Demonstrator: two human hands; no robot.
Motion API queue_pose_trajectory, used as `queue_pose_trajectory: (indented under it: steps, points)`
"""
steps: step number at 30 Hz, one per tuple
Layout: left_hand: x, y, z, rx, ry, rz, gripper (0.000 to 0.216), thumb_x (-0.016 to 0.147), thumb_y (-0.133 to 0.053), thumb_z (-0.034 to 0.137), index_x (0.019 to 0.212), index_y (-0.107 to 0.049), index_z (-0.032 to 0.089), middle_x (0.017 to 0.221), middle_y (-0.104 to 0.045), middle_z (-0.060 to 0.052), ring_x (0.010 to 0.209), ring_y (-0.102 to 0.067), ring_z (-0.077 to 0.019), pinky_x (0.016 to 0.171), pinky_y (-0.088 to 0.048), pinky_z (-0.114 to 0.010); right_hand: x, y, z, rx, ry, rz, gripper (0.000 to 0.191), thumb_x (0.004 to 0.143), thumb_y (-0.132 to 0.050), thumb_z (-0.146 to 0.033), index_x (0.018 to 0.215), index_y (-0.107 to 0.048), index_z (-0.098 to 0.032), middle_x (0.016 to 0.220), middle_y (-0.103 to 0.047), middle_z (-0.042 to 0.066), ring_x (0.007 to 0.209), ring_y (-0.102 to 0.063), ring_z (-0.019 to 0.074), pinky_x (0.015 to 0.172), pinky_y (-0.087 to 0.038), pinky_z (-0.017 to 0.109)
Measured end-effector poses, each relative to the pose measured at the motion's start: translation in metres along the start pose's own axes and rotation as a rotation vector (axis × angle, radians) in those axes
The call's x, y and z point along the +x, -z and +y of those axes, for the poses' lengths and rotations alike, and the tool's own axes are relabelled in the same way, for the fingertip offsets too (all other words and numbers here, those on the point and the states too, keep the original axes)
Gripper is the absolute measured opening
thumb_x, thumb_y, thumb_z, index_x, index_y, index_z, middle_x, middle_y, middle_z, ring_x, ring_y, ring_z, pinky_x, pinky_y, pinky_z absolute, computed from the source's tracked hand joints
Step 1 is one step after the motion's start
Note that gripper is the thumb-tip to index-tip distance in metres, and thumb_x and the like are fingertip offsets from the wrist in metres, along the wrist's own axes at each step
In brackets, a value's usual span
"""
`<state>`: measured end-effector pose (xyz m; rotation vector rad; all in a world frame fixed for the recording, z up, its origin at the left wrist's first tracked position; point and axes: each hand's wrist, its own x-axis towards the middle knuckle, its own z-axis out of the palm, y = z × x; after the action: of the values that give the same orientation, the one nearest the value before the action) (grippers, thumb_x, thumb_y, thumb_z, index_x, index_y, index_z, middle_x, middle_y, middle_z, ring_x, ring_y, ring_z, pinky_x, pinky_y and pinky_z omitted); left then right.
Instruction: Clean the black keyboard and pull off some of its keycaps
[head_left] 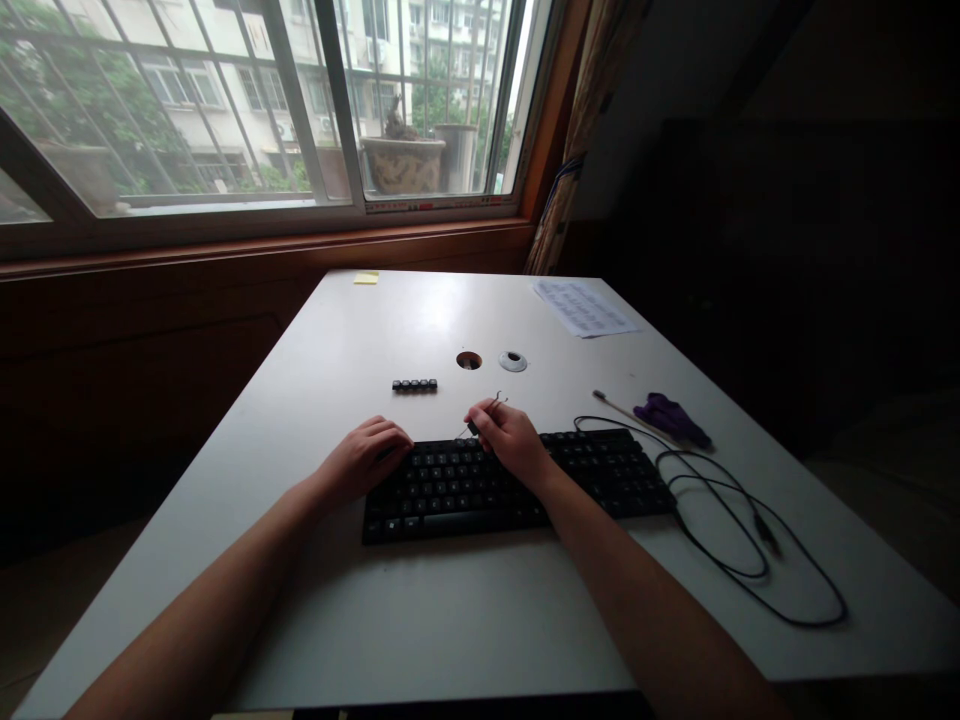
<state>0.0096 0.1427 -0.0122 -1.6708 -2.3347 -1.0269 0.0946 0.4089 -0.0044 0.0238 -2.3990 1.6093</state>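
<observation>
A black keyboard [517,485] lies on the white table [420,620] in front of me. My left hand [365,457] rests on the keyboard's upper left corner with its fingers curled down over the edge. My right hand [508,438] is closed in a pinch on a thin wire keycap puller [491,404] above the top row of keys, with a small dark piece, perhaps a keycap, at its lower end. A short row of loose black keycaps [415,385] sits on the table beyond the keyboard.
The keyboard's black cable [739,540] loops over the table at the right. A purple cloth [671,418] and a thin stick [622,407] lie right of the keyboard. A cable hole [469,360], its white cap [513,361], a printed sheet [583,306] and a yellow note [366,278] lie farther back.
</observation>
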Motion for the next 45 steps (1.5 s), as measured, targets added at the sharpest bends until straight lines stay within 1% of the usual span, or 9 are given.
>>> queue_pose_trajectory:
  steps: [6, 10, 16, 27, 34, 40, 45]
  points:
    - [-0.0005, 0.0001, 0.0, -0.002, -0.003, 0.0, 0.013, 0.099, -0.053, 0.022, 0.1, -0.066, 0.02, 0.097, -0.07, -0.007, 0.091, -0.061, -0.0201, 0.083, -0.051, -0.035, 0.0019, 0.0023, 0.0041, 0.027, -0.059, 0.074, 0.036, 0.096, -0.048, -0.049, 0.089, -0.066, -0.019, 0.055, -0.054, -0.004, 0.047, -0.053, 0.0115, 0.05, -0.043, 0.023]
    - [-0.0004, -0.0002, -0.0012, -0.003, -0.002, 0.002, 0.014, 0.1, -0.052, 0.022, 0.1, -0.066, 0.02, 0.096, -0.07, -0.007, 0.091, -0.061, -0.0201, 0.083, -0.051, -0.035, 0.0019, 0.0019, 0.0049, 0.026, -0.041, 0.044, 0.035, 0.096, -0.049, -0.048, 0.089, -0.067, -0.019, 0.054, -0.053, -0.004, 0.048, -0.053, 0.0119, 0.051, -0.043, 0.023]
    - [-0.0006, -0.0007, -0.0018, -0.01, -0.009, 0.008, 0.013, 0.099, -0.052, 0.022, 0.1, -0.066, 0.02, 0.095, -0.07, -0.007, 0.091, -0.061, -0.0203, 0.082, -0.05, -0.035, 0.0015, 0.0022, 0.0053, 0.09, -0.058, 0.062, 0.035, 0.095, -0.051, -0.05, 0.088, -0.066, -0.019, 0.055, -0.053, -0.004, 0.048, -0.052, 0.0112, 0.049, -0.042, 0.023]
    - [0.0001, 0.0004, 0.001, -0.006, 0.012, 0.005, 0.015, 0.1, -0.052, 0.023, 0.101, -0.066, 0.02, 0.096, -0.07, -0.007, 0.091, -0.061, -0.0202, 0.084, -0.051, -0.036, -0.0007, 0.0026, -0.0003, 0.109, -0.04, 0.034, 0.036, 0.094, -0.053, -0.049, 0.089, -0.068, -0.018, 0.056, -0.054, -0.004, 0.049, -0.052, 0.0108, 0.051, -0.042, 0.023]
    - [0.0, 0.0004, 0.0008, -0.006, 0.002, 0.012, 0.016, 0.1, -0.052, 0.024, 0.1, -0.067, 0.02, 0.095, -0.071, -0.008, 0.09, -0.062, -0.0201, 0.083, -0.052, -0.036, -0.0006, 0.0026, -0.0004, 0.105, -0.051, 0.041, 0.037, 0.094, -0.053, -0.051, 0.09, -0.068, -0.018, 0.057, -0.055, -0.003, 0.05, -0.053, 0.0112, 0.051, -0.043, 0.023]
    - [0.0, 0.0002, -0.0007, -0.007, -0.004, 0.011, 0.016, 0.1, -0.051, 0.024, 0.1, -0.067, 0.02, 0.095, -0.071, -0.008, 0.09, -0.062, -0.0203, 0.082, -0.052, -0.035, 0.001, 0.0032, 0.0029, 0.172, -0.065, 0.05, 0.038, 0.094, -0.053, -0.052, 0.089, -0.067, -0.017, 0.058, -0.055, -0.003, 0.049, -0.052, 0.0104, 0.05, -0.042, 0.023]
    - [-0.0005, 0.0, -0.0011, -0.001, 0.002, 0.002, 0.017, 0.1, -0.05, 0.024, 0.101, -0.067, 0.02, 0.096, -0.071, -0.008, 0.091, -0.061, -0.0204, 0.083, -0.051, -0.036, 0.0015, 0.0032, 0.0038, 0.184, -0.063, 0.058, 0.038, 0.094, -0.053, -0.052, 0.089, -0.067, -0.017, 0.059, -0.054, -0.003, 0.05, -0.051, 0.0106, 0.05, -0.041, 0.023]
